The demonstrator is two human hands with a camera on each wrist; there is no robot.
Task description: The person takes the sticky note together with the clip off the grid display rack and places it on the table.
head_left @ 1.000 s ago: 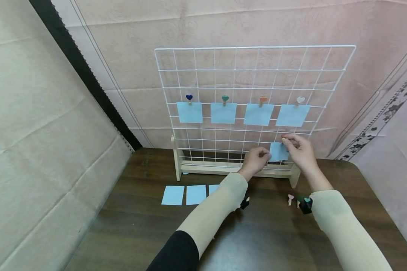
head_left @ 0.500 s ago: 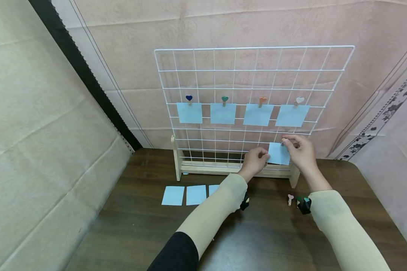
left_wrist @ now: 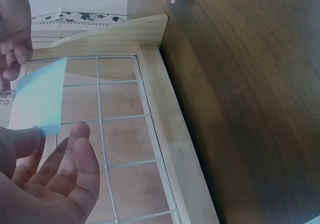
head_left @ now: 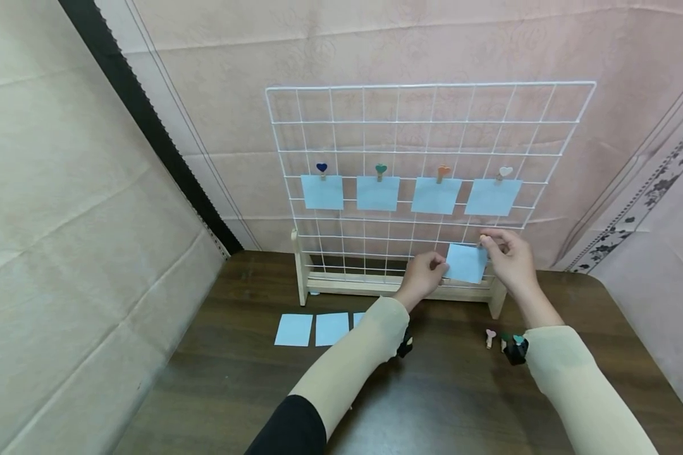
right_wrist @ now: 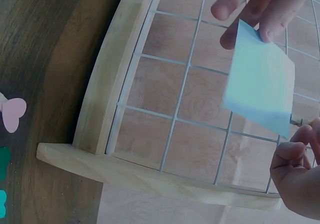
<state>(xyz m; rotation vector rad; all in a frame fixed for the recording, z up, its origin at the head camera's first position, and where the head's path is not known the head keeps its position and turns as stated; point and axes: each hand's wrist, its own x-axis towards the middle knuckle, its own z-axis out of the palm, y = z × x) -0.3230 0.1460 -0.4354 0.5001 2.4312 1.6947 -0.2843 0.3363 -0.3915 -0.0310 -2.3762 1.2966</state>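
My left hand (head_left: 424, 276) pinches a light-blue paper square (head_left: 465, 262) by its left edge, in front of the lower right of a white wire grid (head_left: 370, 120). At the paper's upper right corner my right hand (head_left: 508, 256) pinches a small clip (right_wrist: 298, 121). Only the clip's metal spring part shows; the fingers hide the rest. The left wrist view shows my left thumb on the near edge of the paper (left_wrist: 42, 96). Above, several blue squares hang in a row under heart-topped clips: dark blue (head_left: 321, 168), green (head_left: 381, 169), orange (head_left: 443, 171) and white (head_left: 505, 172).
Wooden feet and a crossbar (head_left: 353, 287) hold the grid on the dark wooden table (head_left: 233, 392). Blue paper squares (head_left: 293, 330) lie at the left, one partly behind my left sleeve. Heart-topped clips (head_left: 490, 337) lie beside my right wrist. Patterned cloth (head_left: 461, 38) surrounds the table.
The paper square has shifted slightly down and left relative to the grid, and more of it shows between my hands. Both hands keep their pinch. The head view has shifted slightly.
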